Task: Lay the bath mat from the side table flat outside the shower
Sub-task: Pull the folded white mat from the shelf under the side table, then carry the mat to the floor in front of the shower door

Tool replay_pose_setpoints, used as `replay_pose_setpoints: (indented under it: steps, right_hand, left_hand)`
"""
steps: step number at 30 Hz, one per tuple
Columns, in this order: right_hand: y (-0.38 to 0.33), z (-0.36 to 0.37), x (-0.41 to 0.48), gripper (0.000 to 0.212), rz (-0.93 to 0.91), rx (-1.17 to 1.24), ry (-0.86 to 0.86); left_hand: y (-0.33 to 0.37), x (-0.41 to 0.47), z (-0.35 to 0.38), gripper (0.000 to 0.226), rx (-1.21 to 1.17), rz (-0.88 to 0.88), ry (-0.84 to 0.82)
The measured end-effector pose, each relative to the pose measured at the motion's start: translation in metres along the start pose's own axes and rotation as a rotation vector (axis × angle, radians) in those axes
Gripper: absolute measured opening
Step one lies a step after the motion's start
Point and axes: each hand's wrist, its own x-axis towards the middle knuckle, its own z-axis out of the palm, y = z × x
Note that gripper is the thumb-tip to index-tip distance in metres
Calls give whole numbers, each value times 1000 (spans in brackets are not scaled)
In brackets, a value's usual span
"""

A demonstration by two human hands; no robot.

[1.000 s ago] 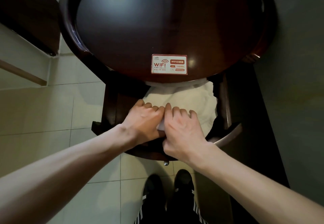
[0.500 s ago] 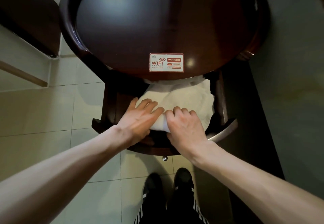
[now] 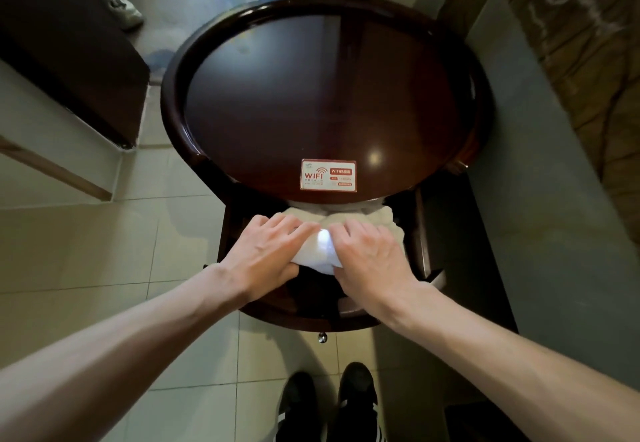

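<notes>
A round dark wooden side table (image 3: 242, 60) fills the upper middle of the view, its glossy top bare except for a white and red WIFI card (image 3: 328, 175) near the six o'clock edge. Beneath the top, at six o'clock, a lower shelf (image 3: 304, 317) juts toward the person.

Both bare forearms reach in from the bottom corners, meeting over that shelf. The left hand (image 3: 266, 254) comes from eight o'clock, palm down, fingers laid over the near left part of the bath mat (image 3: 384, 223), thumb tucked under its front edge. The right hand (image 3: 370, 258) comes from four o'clock, palm down too, fingers curled over the cloth, thumb below the edge. Each hand pinches the mat's front fold.

The mat is white and fluffy, bunched and folded, lying on the shelf with its far part hidden under the tabletop. A bright glare spot sits between the two hands.

Black shoes (image 3: 329, 403) with white stripes stand on pale floor tiles (image 3: 86, 244) at six o'clock.
</notes>
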Motion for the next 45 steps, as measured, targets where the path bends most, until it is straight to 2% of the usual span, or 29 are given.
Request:
replay_pose_setpoints:
  steps: [8,14,20,26,31,36,41,45]
  right_hand:
    - [-2,-54,11,27,-76,19,12]
    - [3,-101,28,42,-100,78,-12]
    - [8,-146,47,32,-104,151,-23]
    - [15,-192,65,34,-110,159,72]
    - [24,-230,86,38,-83,151,186]
    - [42,-261,113,38,-68,95,297]
    - [62,-276,137,42,-77,-7,431]
    - [72,-258,147,45,-65,-83,454]
  left_hand:
    - [0,-3,-60,62,-5,-3,39]
    - [-6,8,-112,69,49,4,57]
    - [-12,20,-163,68,110,10,74]
    - [-15,41,-217,69,186,24,107]
    - [-18,72,-252,70,261,-6,198]
    - [-23,111,-276,58,227,-45,304]
    - [-23,143,-287,54,206,-71,425]
    - [-26,155,-274,57,219,-78,406]
